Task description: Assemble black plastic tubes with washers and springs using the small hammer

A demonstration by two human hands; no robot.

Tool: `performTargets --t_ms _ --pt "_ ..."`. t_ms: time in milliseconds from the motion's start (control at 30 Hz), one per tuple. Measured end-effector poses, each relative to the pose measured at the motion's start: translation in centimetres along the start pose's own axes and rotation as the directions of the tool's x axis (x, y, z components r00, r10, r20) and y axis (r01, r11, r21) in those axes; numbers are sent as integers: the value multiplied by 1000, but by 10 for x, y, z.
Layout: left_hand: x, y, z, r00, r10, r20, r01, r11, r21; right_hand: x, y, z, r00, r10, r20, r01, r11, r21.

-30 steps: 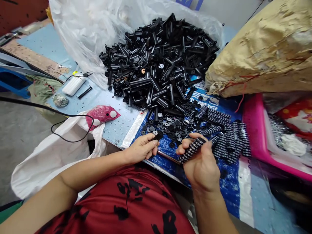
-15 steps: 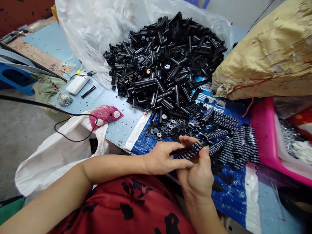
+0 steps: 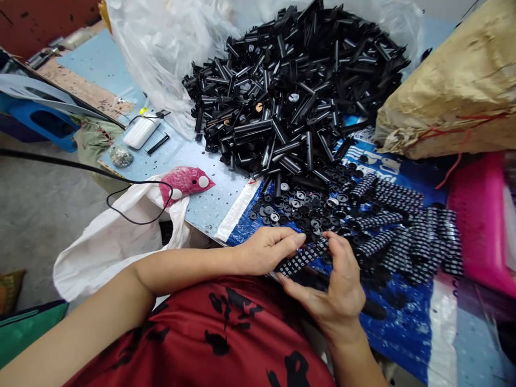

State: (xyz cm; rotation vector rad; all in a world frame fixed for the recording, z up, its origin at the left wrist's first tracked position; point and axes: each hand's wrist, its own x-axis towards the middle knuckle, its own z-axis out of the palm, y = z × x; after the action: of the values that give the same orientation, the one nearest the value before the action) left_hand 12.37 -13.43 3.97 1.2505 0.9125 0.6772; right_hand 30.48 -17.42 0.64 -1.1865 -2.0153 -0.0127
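Between my two hands, just above the table's near edge, is a black tube dotted with rows of pale squares (image 3: 304, 257). My left hand (image 3: 268, 250) is closed round its left end, with the thumb lying along the top. My right hand (image 3: 341, 285) has its fingertips at the tube's other end and its thumb beneath the left end. Right of my right hand lie several more dotted tubes (image 3: 407, 247). Small round black caps (image 3: 298, 204) are scattered beyond my hands. Part of the held tube is hidden by my left fingers.
A large heap of black plastic tubes (image 3: 298, 97) spills from a clear plastic bag (image 3: 157, 59). A tan sack (image 3: 451, 91) and a pink basket (image 3: 478, 215) stand at the right. On the left are a white power bank (image 3: 142, 131) with a cable and a pink pouch (image 3: 183, 185).
The view has shifted, so the table's things sit farther right. My fingers have moved apart along the dotted tube, showing more of it; the dark piece at its left end no longer shows.
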Motion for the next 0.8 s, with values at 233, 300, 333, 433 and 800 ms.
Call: performTargets --t_ms 233,300,333,433,800 --pt "-3 0 9 1000 21 -3 -21 992 -123 -8 -2 0 995 99 28 -101 992 71" --pt "-4 -1 10 999 8 -37 -14 988 -156 -9 -2 0 992 111 58 -116 989 90" --pt "-4 -2 10 998 -11 -61 1 985 -172 -9 -3 0 991 115 72 -122 987 103" --pt "-4 -4 9 989 -120 -88 95 964 -249 -6 -7 -1 991 117 70 -124 988 96" --pt "-5 -6 4 960 -278 -24 229 833 -503 8 -13 8 994 -113 6 112 979 -172"
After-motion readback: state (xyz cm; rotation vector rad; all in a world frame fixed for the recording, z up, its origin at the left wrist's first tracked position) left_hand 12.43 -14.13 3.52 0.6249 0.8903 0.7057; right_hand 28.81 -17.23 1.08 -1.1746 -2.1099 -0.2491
